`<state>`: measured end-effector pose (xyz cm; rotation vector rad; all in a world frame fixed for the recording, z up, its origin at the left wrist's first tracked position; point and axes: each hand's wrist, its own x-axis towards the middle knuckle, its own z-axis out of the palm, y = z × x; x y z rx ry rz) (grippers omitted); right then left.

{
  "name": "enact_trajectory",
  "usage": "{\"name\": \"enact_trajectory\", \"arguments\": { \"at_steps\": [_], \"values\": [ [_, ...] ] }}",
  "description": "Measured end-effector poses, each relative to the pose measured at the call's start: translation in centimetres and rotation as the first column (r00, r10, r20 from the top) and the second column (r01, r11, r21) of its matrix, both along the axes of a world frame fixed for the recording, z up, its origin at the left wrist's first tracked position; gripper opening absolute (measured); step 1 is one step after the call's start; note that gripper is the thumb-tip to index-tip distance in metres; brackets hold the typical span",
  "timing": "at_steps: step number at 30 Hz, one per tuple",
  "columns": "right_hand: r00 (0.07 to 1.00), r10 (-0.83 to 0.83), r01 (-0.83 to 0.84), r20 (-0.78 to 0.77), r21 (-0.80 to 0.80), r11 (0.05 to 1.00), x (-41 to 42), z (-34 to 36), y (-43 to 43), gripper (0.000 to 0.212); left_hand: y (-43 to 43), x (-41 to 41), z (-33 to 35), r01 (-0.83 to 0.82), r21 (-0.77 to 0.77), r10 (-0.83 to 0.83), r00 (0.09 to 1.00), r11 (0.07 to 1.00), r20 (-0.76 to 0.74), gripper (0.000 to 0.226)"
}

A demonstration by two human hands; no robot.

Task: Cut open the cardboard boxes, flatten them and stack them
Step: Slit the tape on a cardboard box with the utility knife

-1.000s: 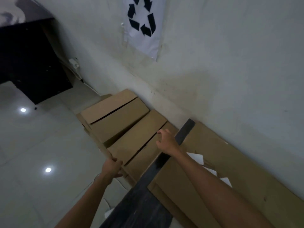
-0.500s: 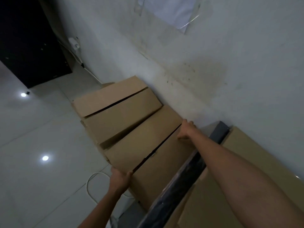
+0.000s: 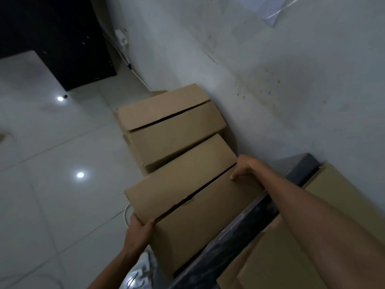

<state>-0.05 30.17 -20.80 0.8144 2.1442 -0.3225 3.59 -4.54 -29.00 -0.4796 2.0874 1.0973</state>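
Observation:
Two brown cardboard boxes stand in a row on the floor along the wall. My left hand (image 3: pixel 140 230) grips the near left corner of the nearer box (image 3: pixel 187 197), thumb on top of its flap. At the box's far right end my right hand (image 3: pixel 246 166) curls over the edge, fingertips at the slit between the top flaps. The farther box (image 3: pixel 173 124) sits just beyond, its top flaps slightly parted. Flattened cardboard (image 3: pixel 295 253) lies to the right, past a dark board.
A dark plastic-wrapped board (image 3: pixel 239 236) runs diagonally beside the nearer box. The stained white wall (image 3: pixel 270 69) is right behind the boxes. A white cable (image 3: pixel 127 213) lies on the tiled floor (image 3: pixel 52 184) at left. A black cabinet (image 3: pixel 62 38) stands at the far left.
The view has swung closer to the boxes. My left hand has shifted along the near corner of the nearer box and my right hand has settled on its far end.

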Motion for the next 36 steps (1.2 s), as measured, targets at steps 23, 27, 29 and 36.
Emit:
{"name": "enact_trajectory", "arguments": {
  "at_steps": [23, 27, 29, 36],
  "values": [
    [0.976, -0.13, 0.017, -0.176, -0.53, 0.848, 2.9, 4.8, -26.1, 0.041, -26.9, -0.3, 10.0, -0.316, -0.21, 0.273, 0.939, 0.925, -0.21, 0.035],
    [0.924, -0.206, 0.011, -0.321, -0.519, 0.855, 2.9, 8.7, -28.1, 0.073, -29.0, -1.1, 15.6, -0.337, -0.194, 0.283, 0.923, 0.921, -0.26, 0.035],
    [0.887, -0.239, 0.003, -0.394, -0.514, 0.858, 3.2, 11.4, -28.3, 0.068, -29.2, -1.5, 18.6, -0.343, -0.176, 0.281, 0.911, 0.923, -0.302, 0.034],
    [0.749, -0.3, 0.04, -0.591, -0.412, 0.91, 8.7, 22.4, -23.9, 0.07, -24.8, -1.1, 30.3, -0.234, -0.092, 0.174, 0.888, 0.968, -0.425, 0.031]
  ]
}}
